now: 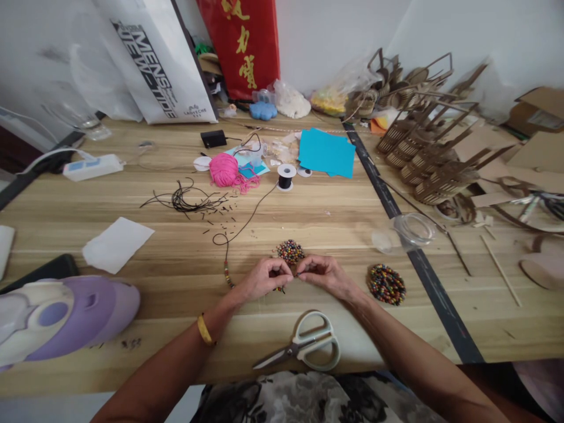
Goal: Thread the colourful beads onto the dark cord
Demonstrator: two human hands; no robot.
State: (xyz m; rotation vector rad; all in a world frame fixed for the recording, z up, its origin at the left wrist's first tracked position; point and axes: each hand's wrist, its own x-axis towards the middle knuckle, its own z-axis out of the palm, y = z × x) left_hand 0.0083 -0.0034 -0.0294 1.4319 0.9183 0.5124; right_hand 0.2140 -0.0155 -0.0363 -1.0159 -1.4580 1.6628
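Note:
My left hand pinches the end of a thin black cord, its fingertips pressed together. Close against it, my right hand pinches something tiny and dark, likely a bead, though too small to be sure. Just beyond both hands lies a pile of small colourful beads. Strung beads show on the black cord left of my left hand, and a few more peek out under it. The cord runs back to a white spool wound with black.
Scissors lie at the front edge, a coil of beads to the right. Cut black cords, pink yarn and blue sheets lie farther back. A purple-and-white device stands left, brown woven baskets back right.

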